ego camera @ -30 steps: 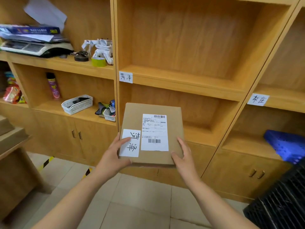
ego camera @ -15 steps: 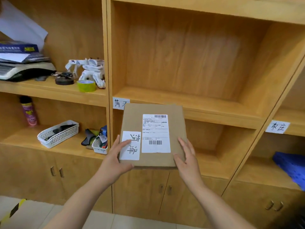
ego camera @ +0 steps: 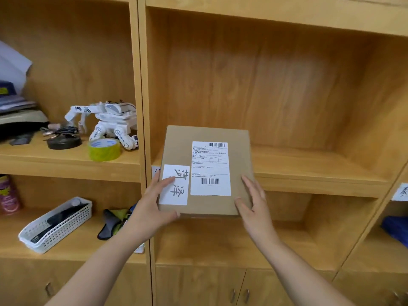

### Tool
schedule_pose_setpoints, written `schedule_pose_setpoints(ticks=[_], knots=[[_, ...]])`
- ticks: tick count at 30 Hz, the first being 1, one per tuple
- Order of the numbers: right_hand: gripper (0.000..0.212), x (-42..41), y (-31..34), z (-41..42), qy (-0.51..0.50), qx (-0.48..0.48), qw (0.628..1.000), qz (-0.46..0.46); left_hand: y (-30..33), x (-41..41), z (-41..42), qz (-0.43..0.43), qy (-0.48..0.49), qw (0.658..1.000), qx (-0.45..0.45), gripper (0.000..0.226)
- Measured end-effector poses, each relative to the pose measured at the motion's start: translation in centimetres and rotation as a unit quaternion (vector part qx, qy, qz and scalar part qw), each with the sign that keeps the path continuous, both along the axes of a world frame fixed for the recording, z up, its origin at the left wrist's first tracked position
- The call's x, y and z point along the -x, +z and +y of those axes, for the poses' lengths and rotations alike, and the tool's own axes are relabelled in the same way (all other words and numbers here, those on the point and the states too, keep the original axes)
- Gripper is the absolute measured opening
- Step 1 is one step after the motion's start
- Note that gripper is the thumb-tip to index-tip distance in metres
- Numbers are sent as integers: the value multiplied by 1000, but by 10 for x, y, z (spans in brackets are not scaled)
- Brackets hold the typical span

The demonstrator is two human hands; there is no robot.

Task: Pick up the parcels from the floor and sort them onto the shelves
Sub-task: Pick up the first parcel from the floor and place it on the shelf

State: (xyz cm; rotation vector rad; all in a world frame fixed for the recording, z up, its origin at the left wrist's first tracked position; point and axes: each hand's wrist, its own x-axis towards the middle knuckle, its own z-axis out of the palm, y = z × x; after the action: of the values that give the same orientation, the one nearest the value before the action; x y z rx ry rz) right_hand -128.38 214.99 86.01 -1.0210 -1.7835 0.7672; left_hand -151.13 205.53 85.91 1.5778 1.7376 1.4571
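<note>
A flat brown cardboard parcel (ego camera: 238, 164) with a white shipping label and a handwritten white sticker is held level in front of the middle shelf compartment. Its far edge reaches over the front lip of the upper middle shelf (ego camera: 313, 171). My left hand (ego camera: 152, 208) grips the near left corner, thumb on the sticker. My right hand (ego camera: 254, 208) holds the near right corner. A small shelf label (ego camera: 155, 171) on the divider is mostly hidden behind the parcel.
The left compartment holds a white toy robot (ego camera: 110, 122), a yellow-green tape roll (ego camera: 104, 149), a black round object (ego camera: 64, 142) and stacked office gear. Below sit a white mesh basket (ego camera: 57, 226) and a pink can (ego camera: 7, 195). Another label (ego camera: 400, 192) marks the right compartment.
I have come closer to the shelves and the parcel has risen and gone forward, from the lower compartment's height up to the upper middle shelf's edge. Both hands keep their hold.
</note>
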Motion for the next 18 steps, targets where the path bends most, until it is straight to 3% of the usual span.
schedule_pose_setpoints(ticks=[5,10,18], knots=[[63,20,15,39,13,-24,999,-35,10,14,34,38,16,999,-12,84],[84,30,28,73,20,-41,991,-129,18,19,65,70,57,996,-28,86],[97,40,53,127,22,-108,963,-244,33,28,114,105,113,986,-60,75]])
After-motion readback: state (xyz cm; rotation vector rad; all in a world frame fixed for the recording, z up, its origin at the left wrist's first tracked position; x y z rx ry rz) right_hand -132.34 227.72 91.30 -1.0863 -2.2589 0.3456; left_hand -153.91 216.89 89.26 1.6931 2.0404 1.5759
